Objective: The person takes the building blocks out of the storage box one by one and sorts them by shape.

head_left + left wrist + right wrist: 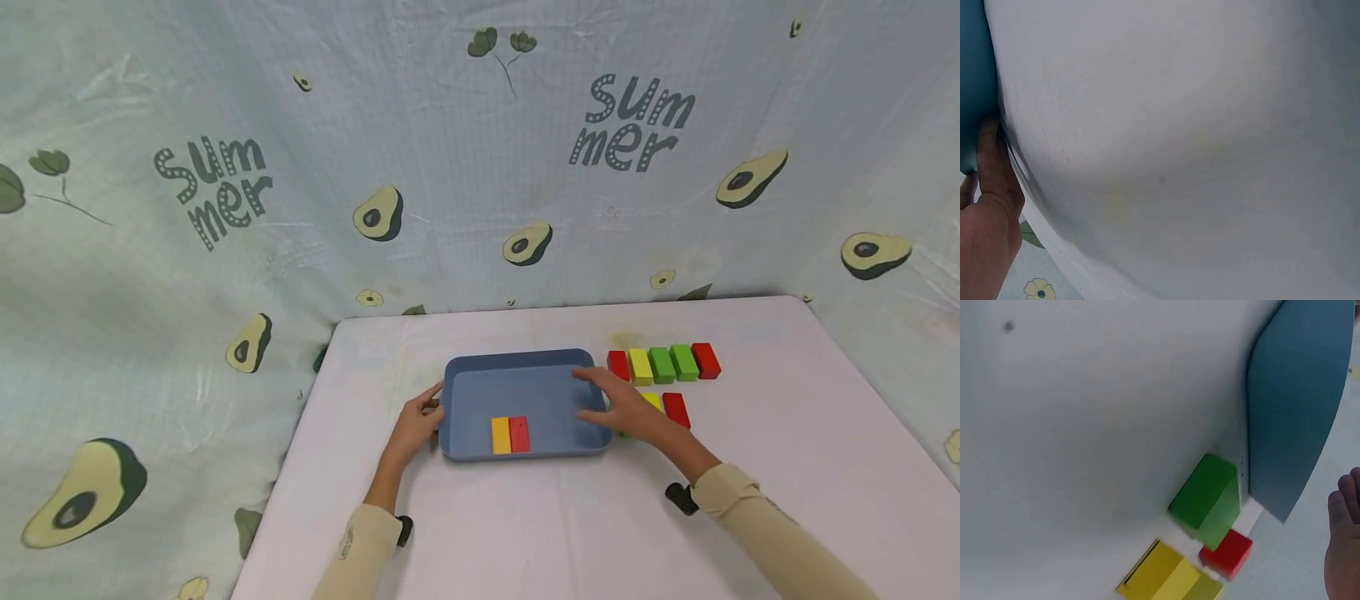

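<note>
A shallow blue-grey tray (pixel 525 360) lies on the table with an orange-yellow block (pixel 501 436) and a red block (pixel 519 434) side by side near its front wall. My left hand (pixel 415 425) is at the tray's left wall, its fingers touching the outer side, as the left wrist view also shows on the blue wall (pixel 975 81). Over the tray's right end hovers my right hand (pixel 622 406), thumb and fingers spread apart, nothing between them. It partly covers the nearest blocks; a green block (pixel 1207 497) shows beside the tray in the right wrist view.
Right of the tray, a back row holds red, yellow, green (pixel 662 365), green and red blocks. In front of it are a yellow block (pixel 651 400) and a red block (pixel 676 410). A pale cloth covers the table (pixel 525 533); a patterned sheet (pixel 450 150) hangs behind.
</note>
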{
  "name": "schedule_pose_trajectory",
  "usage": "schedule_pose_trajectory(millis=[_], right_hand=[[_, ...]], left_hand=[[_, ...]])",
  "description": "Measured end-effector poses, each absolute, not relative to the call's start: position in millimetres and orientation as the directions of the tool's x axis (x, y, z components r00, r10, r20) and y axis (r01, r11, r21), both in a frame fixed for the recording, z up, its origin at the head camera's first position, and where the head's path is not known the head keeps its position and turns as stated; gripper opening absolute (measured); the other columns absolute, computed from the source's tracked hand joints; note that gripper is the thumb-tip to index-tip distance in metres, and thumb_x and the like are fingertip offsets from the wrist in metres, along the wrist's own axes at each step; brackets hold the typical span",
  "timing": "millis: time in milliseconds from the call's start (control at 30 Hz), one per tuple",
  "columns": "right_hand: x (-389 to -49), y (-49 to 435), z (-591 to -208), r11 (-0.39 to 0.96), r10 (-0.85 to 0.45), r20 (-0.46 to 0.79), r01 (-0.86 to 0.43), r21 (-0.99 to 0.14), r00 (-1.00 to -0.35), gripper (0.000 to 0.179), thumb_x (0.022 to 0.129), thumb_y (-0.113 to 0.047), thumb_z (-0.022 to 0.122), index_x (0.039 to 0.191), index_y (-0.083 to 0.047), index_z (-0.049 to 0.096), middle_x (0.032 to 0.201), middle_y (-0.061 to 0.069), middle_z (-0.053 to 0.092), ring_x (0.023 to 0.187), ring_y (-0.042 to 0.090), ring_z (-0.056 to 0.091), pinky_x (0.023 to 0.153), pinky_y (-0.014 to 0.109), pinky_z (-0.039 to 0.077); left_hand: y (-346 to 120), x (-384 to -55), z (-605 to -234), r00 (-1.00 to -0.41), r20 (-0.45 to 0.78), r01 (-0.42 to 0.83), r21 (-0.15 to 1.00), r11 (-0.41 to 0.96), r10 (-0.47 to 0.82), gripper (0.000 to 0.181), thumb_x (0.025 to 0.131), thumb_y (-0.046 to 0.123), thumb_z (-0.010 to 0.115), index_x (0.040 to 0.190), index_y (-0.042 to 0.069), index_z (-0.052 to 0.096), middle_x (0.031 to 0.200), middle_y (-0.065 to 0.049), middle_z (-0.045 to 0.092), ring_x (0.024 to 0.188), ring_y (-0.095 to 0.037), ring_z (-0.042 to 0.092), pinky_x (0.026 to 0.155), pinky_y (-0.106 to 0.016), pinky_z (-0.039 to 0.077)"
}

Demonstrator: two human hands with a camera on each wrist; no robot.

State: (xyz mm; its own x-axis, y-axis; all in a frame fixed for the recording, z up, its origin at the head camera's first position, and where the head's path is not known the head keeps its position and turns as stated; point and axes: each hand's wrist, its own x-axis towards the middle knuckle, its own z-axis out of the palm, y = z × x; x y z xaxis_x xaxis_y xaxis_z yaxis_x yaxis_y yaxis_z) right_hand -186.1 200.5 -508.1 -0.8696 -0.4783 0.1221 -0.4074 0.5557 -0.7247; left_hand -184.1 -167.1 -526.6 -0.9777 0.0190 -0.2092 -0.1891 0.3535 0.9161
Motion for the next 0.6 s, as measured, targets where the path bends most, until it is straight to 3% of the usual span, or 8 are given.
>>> schedule_pose_trajectory(millis=[600], right_hand=[[-185.2, 172.8, -516.4, 0.560, -0.479, 0.066, -0.363, -0.745, -0.875, 0.069, 0.079, -0.021, 0.076, 0.137, 0.001, 0.045, 0.135, 0.015, 0.047, 0.121, 0.032, 0.045, 0.092, 0.047, 0.043]], left_hand=[[-166.8, -182.5, -526.3, -0.979, -0.202, -0.182, 0.916, 0.356, 0.020, 0.055, 0.086, 0.006, 0.054, 0.140, 0.016, 0.047, 0.115, -0.017, 0.056, 0.086, -0.020, 0.055, 0.063, -0.031, 0.048]])
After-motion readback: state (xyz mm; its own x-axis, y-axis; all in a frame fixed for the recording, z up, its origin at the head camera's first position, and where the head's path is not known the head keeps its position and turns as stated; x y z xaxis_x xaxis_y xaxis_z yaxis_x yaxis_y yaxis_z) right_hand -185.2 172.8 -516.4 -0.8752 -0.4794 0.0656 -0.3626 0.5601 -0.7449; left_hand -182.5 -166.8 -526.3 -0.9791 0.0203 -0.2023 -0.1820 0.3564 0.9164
